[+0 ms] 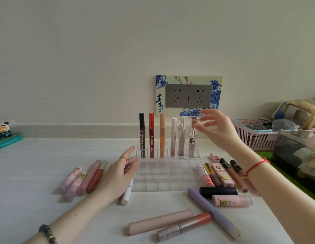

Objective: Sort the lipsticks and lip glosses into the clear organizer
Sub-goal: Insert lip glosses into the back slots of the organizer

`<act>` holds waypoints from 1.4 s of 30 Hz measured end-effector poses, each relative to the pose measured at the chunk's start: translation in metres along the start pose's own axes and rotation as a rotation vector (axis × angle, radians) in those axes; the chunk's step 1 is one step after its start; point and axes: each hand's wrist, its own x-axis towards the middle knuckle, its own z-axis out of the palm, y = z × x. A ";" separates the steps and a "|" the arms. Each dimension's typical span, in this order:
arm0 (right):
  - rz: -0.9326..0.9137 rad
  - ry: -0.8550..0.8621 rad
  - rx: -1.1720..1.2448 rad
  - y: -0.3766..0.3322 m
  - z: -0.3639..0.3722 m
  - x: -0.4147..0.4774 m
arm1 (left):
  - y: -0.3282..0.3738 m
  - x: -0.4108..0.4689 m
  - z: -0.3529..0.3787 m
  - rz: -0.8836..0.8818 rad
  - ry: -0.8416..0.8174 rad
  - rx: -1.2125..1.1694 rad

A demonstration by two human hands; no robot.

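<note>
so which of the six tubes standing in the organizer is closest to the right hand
The clear flower-filled tube at the row's right end. The right hand is open with its fingers right at its cap.

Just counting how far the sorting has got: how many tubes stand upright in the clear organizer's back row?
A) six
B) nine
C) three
A: six tubes stand side by side in the back row of the clear organizer, from the black tube at the left end to the flowered tube beside the right hand; the left hand holds a patterned tube.
</note>
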 end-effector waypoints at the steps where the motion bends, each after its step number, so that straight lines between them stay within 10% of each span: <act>1: -0.034 0.022 -0.003 -0.006 0.000 0.001 | 0.000 0.000 0.000 -0.001 -0.001 0.002; 21: -0.193 -0.422 -0.539 -0.044 0.030 0.036 | 0.007 -0.005 0.000 0.013 0.049 0.069; 42: -0.274 -0.209 -0.281 -0.098 0.011 0.014 | 0.012 -0.007 -0.001 0.011 0.040 0.063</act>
